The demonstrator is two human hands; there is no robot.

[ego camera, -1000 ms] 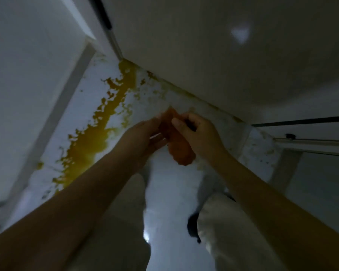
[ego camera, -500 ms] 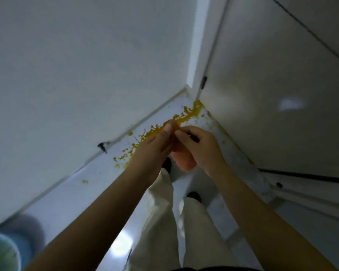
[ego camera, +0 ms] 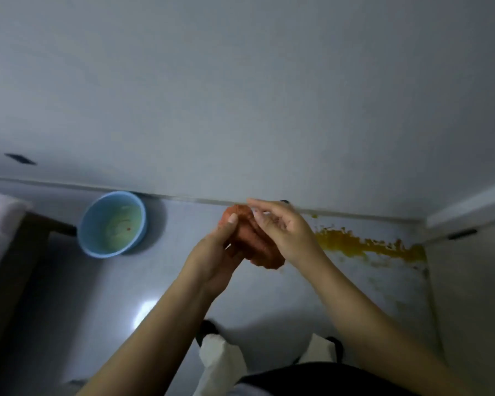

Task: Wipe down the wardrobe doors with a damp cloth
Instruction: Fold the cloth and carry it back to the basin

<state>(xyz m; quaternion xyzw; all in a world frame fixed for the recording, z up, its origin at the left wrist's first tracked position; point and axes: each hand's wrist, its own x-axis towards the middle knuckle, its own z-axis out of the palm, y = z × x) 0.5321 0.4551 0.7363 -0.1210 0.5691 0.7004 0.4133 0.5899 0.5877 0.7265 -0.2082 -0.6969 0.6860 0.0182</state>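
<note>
Both hands meet in front of the body, low over the floor, working one bunched orange cloth (ego camera: pixel 250 241) between them. The left hand (ego camera: pixel 216 254) is closed around the cloth's lower part, thumb pressed up against the wad. The right hand (ego camera: pixel 283 231) rests against its other side with the fingers (ego camera: pixel 259 205) loosely spread, pinching at the top edge rather than gripping the whole bundle. The cloth sits crumpled, not spread flat, and touches nothing but the two hands.

Beyond the hands, a blue basin (ego camera: pixel 113 224) with a little pale liquid stands on the floor (ego camera: pixel 97 295) to the left, close against the foot of a plain white wall (ego camera: pixel 240 95). To the right, a yellow-orange spill (ego camera: pixel 366 245) runs along the floor beside the wall's base. At the far right edge stands a white panel with a dark hinge (ego camera: pixel 462 233); it could be a wardrobe door, though that cannot be told for sure. Light trousers and dark shoes show below.

My reading is that this is preparation: the cloth is being gathered or refolded, perhaps wrung, and no wiping is under way. The next move calls for shaping the cloth into a flat pad held in one hand, then turning toward the wardrobe door and pressing it to the surface. Whether the cloth is damp cannot be judged.
</note>
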